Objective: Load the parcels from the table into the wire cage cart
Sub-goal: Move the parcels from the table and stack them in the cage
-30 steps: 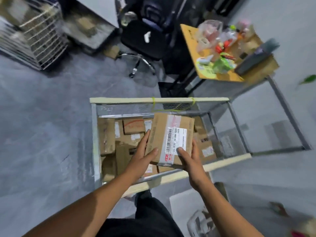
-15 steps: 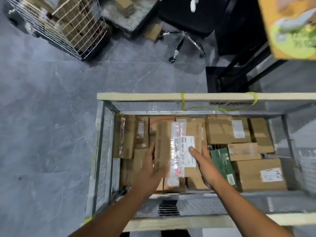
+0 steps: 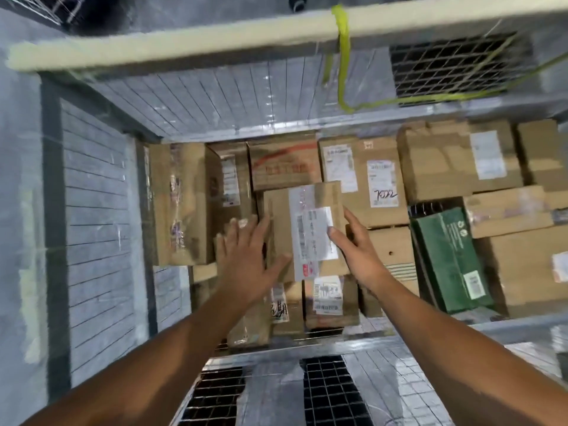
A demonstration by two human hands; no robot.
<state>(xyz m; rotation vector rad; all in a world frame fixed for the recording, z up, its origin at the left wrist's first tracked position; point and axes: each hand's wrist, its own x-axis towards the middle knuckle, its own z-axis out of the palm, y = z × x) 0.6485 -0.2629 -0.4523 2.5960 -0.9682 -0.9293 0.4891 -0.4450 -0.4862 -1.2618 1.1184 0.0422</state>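
Note:
A brown cardboard parcel (image 3: 304,229) with clear tape and a white label lies deep inside the wire cage cart (image 3: 101,229), on top of other boxes. My left hand (image 3: 246,256) is against its left side, fingers spread, thumb on its lower edge. My right hand (image 3: 358,241) touches its right side, with the thumb on the label. Both hands still grip the parcel between them. The table is not in view.
Several cardboard parcels fill the cart's floor, among them one marked 7022 (image 3: 368,182) and a green box (image 3: 451,259) on the right. A pale padded top rail (image 3: 184,47) with a yellow strap (image 3: 342,56) crosses the far side. Mesh walls enclose all sides.
The parcel has gone from above the cart's rim down into the cart onto the stacked boxes. My head has leaned over, so the view now looks straight into the cart.

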